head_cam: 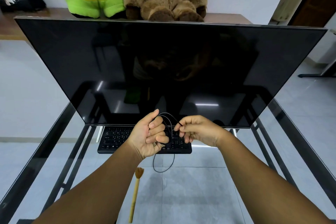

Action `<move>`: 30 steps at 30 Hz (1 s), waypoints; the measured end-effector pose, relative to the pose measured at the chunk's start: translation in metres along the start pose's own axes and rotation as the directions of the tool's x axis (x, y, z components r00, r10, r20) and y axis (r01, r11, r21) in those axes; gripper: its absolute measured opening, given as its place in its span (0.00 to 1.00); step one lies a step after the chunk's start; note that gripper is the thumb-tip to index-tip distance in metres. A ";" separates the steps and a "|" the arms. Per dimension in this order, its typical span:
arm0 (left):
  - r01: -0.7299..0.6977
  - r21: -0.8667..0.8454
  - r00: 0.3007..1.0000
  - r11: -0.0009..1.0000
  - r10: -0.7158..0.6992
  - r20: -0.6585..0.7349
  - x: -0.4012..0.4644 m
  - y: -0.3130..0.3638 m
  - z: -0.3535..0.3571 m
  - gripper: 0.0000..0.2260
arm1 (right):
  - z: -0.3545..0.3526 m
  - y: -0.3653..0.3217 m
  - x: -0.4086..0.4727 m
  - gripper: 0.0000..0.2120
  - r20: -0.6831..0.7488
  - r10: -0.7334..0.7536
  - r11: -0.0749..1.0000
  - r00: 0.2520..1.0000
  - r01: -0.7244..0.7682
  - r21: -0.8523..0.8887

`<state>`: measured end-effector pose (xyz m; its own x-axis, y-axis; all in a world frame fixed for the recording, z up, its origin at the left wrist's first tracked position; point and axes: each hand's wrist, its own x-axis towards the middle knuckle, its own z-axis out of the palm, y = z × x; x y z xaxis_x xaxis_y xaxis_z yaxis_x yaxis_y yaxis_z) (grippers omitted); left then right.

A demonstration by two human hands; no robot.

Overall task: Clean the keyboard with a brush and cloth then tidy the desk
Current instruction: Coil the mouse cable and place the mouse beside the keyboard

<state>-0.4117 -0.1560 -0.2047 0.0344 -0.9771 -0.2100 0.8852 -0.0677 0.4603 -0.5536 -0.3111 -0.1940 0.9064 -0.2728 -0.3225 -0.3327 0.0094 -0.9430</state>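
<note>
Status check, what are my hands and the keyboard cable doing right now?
Left hand grips coiled black cable. Right hand pinches the cable end. Keyboard under monitor; brush lies unused on glass desk.

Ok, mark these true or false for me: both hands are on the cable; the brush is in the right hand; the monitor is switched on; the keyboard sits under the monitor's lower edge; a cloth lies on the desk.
1. Both hands hold the black cable. True: the left hand has coils in its grip, the right hand pinches an end.
2. The brush is in the right hand. False: it lies on the glass desk, by the left forearm.
3. The monitor is on. False: its screen is dark.
4. The keyboard sits below the monitor's lower edge. True.
5. A cloth lies on the desk. False: none is in view.
</note>
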 end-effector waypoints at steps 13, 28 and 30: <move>0.010 -0.008 0.998 1.000 -0.010 0.056 0.004 -0.003 0.002 0.24 | 0.004 -0.005 0.000 0.05 0.069 -0.035 0.999 0.997 0.033 0.035; 0.010 -0.026 0.999 1.000 -0.009 0.038 0.005 -0.006 0.004 0.23 | 0.008 -0.007 -0.001 0.08 0.093 -0.042 0.997 0.995 0.036 0.064; 0.001 -0.017 1.000 1.000 -0.001 0.015 0.004 -0.006 0.005 0.24 | 0.009 -0.007 -0.001 0.10 0.084 -0.035 0.998 0.996 0.030 0.063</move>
<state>-0.4196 -0.1606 -0.2039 0.0268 -0.9799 -0.1975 0.8928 -0.0654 0.4457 -0.5497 -0.3026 -0.1874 0.9362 -0.1911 -0.2950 -0.2886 0.0614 -0.9555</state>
